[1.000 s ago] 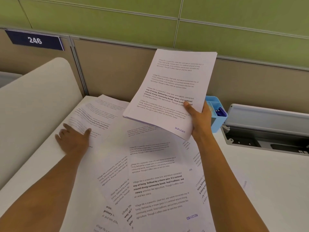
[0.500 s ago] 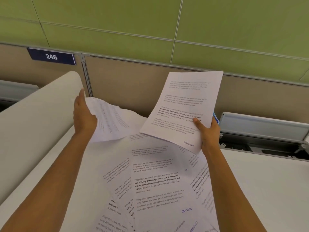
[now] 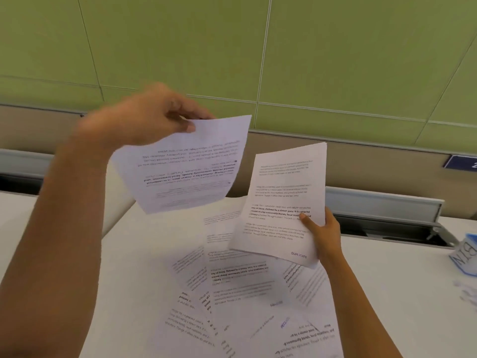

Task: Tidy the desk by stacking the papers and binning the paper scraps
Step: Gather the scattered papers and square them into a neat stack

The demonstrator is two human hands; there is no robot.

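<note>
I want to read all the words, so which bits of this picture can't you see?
Head view:
- Motion blur smears the text on the single white printed sheet in the left hand.
- The right edge cuts off the dark blue number plate and the blue-and-white box.
- The white paper scraps are blurred and cut by that edge.
- The scattered white sheets on the desk are partly hidden under the white paper stack in the right hand.

An office is shown: a white desk (image 3: 400,280) is backed by a cubicle partition (image 3: 335,60) of green and beige panels, a blue plate (image 3: 462,163), seemingly numbered, is fixed to it, and printed sheets (image 3: 240,285) are spread across the desk.
</note>
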